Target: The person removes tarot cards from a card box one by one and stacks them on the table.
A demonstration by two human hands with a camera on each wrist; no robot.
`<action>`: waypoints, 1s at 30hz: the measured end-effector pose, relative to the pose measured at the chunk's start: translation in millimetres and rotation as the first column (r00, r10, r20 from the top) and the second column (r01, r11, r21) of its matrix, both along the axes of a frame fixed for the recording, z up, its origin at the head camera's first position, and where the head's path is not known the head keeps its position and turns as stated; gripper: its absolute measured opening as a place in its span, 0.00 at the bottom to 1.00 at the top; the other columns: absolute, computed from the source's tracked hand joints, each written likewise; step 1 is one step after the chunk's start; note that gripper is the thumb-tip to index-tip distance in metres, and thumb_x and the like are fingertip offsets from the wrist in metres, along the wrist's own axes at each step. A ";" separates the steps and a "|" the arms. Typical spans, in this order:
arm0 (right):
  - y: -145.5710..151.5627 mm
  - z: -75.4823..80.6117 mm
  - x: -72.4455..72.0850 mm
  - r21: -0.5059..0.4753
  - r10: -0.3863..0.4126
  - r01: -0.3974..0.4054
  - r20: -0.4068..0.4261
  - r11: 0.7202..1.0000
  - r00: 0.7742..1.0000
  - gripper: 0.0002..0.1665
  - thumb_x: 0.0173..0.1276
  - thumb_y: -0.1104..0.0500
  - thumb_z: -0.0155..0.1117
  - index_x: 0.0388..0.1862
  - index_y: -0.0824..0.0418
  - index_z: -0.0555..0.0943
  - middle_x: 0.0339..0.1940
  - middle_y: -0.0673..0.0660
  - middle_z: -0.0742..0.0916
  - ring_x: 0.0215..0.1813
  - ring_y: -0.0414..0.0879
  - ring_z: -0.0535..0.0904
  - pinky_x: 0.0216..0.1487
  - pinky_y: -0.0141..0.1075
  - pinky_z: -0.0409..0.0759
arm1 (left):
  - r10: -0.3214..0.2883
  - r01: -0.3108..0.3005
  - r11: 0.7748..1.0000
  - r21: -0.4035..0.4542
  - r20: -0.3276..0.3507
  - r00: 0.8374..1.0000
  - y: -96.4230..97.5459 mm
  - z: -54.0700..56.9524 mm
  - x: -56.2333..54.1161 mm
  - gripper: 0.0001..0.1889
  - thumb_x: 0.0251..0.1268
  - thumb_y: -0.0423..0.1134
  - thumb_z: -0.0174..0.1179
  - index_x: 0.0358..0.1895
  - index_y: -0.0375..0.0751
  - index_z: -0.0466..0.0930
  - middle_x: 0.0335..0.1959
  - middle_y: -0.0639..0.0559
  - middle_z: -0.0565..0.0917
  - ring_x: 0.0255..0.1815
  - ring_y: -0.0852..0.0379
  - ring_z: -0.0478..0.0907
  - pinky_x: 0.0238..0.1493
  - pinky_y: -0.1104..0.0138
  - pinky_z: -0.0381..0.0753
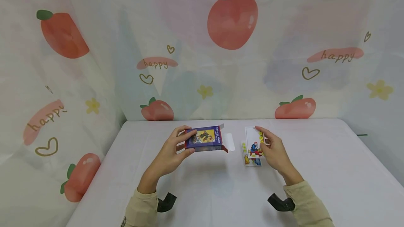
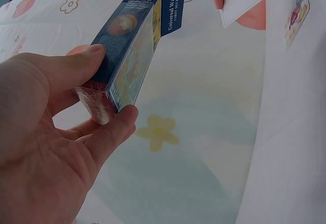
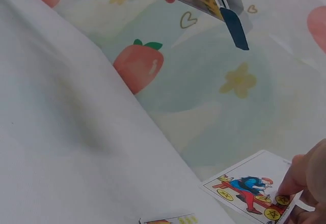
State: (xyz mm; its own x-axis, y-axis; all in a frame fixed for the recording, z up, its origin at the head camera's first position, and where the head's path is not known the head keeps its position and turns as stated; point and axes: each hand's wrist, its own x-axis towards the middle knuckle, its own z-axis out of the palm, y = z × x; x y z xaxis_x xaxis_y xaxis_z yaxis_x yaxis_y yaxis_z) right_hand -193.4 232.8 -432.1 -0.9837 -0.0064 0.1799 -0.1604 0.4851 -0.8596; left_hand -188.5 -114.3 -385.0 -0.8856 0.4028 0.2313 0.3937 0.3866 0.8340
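Observation:
In the head view my left hand [image 1: 170,157] grips a blue tarot box [image 1: 203,138] by its left end, above the table. Its flaps stand open on the right, and a white flap [image 1: 230,142] sticks out there. The left wrist view has the thumb on one narrow side of the box [image 2: 119,40] and fingers on the opposite side. My right hand [image 1: 275,151] pinches a picture card [image 1: 253,136] at its right edge. That card shows a seated figure and yellow pentacles in the right wrist view. Below it, partly covered, a second card [image 1: 253,163] lies on the table.
A white cloth covers the table [image 1: 208,192]. Behind and to the left hangs a curtain [image 1: 189,20] printed with red fruit, hearts and flowers. Black curved pieces [image 1: 166,202] sit at both wrists, beside the beige sleeves [image 1: 310,202].

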 end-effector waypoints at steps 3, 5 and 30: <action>1.1 -4.2 -1.7 0.003 0.007 -0.007 0.034 1.000 0.999 0.35 0.71 0.75 0.48 0.78 0.64 0.64 0.66 0.70 0.76 0.40 0.45 0.73 0.27 0.27 0.72 | 0.001 -0.001 1.000 0.004 -0.002 1.000 -0.1 0.1 0.0 0.30 0.66 0.30 0.66 0.72 0.45 0.73 0.74 0.43 0.63 0.72 0.37 0.69 0.63 0.44 0.80; 1.8 -7.2 -3.3 0.004 0.009 -0.010 0.057 1.000 0.998 0.36 0.71 0.75 0.49 0.78 0.64 0.64 0.66 0.71 0.76 0.42 0.46 0.73 0.28 0.27 0.73 | 0.004 -0.004 1.000 0.005 0.003 1.000 -0.4 0.3 0.1 0.30 0.66 0.30 0.66 0.72 0.45 0.73 0.74 0.43 0.63 0.72 0.38 0.69 0.64 0.44 0.80; 4.9 -52.8 -16.9 0.031 0.020 -0.025 0.139 0.999 0.990 0.30 0.67 0.78 0.52 0.69 0.72 0.71 0.55 0.76 0.79 0.41 0.49 0.82 0.31 0.30 0.83 | -0.004 0.004 1.000 0.001 0.013 1.000 -1.1 0.4 -0.5 0.29 0.67 0.29 0.65 0.71 0.45 0.73 0.74 0.45 0.63 0.73 0.40 0.68 0.65 0.45 0.80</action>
State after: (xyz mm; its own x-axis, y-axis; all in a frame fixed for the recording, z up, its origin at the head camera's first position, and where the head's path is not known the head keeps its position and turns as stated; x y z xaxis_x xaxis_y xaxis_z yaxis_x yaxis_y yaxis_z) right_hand -210.4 237.7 -484.9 -0.9986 -0.0324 0.0409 -0.0517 0.5112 -0.8579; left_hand -189.0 -115.4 -384.6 -0.8869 0.4059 0.2204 0.3845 0.3844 0.8393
